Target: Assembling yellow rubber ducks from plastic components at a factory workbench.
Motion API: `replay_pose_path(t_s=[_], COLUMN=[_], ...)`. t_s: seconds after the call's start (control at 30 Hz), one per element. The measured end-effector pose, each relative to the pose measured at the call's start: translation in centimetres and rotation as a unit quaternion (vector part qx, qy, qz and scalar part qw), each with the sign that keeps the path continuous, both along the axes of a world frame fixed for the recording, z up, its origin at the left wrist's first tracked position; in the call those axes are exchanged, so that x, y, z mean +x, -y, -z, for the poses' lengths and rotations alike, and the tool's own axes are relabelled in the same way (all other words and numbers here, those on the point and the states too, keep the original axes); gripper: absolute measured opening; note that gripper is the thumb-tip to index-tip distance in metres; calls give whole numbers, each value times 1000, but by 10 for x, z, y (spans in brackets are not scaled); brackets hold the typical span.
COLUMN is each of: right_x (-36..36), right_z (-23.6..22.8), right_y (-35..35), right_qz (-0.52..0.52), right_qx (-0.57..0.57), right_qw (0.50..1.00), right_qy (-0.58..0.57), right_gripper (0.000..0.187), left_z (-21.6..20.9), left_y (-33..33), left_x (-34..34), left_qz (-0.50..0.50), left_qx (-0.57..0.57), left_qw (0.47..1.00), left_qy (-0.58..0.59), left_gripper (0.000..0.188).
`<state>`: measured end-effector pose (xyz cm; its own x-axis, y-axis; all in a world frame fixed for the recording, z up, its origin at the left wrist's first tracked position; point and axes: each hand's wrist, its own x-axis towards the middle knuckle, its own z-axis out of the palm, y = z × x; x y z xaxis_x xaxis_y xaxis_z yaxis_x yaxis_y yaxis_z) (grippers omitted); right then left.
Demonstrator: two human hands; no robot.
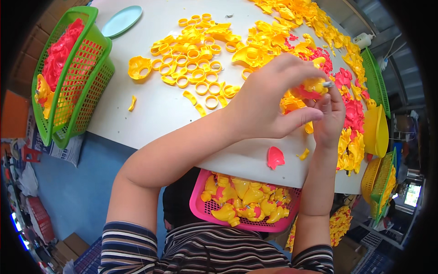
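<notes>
Above the right part of the white table, my left hand (276,98) curls its fingers over a yellow and red plastic toy part (312,86), with its thumb stretched below. A small metal spring (327,84) sticks out of the part's right side. My right hand (331,118) grips the same part from the right and below. On the table under my hands lie a loose red shell-shaped piece (275,157) and a small yellow scrap (303,154). Close to my body, a pink basket (197,201) holds several yellow toy parts (251,196) with red on them.
Yellow rings (198,64) lie spread over the table (123,100). Heaps of yellow pieces (292,13) and red pieces (353,114) run along the far and right sides. Green baskets (91,77) stand at the left edge, near a pale blue plate (122,21). A yellow bowl (376,132) is at right.
</notes>
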<state>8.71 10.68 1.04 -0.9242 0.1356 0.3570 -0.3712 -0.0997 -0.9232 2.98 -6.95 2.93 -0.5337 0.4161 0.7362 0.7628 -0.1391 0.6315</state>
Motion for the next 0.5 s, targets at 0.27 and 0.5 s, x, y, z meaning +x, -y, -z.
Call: replay_pose_path(t_s=[0.27, 0.5], right_x=[-3, 0], right_z=[-5, -11], right_y=[21, 2], right_qz=[173, 27], right_qx=[491, 19], right_qw=[836, 998], right_qy=[-173, 57], right_gripper=[55, 53], left_z=[21, 14], left_y=[-15, -11], left_x=[-9, -15], left_qz=[29, 227], left_qx=[26, 133], left_qw=[954, 892], left_qy=[297, 368], left_gripper=[34, 39])
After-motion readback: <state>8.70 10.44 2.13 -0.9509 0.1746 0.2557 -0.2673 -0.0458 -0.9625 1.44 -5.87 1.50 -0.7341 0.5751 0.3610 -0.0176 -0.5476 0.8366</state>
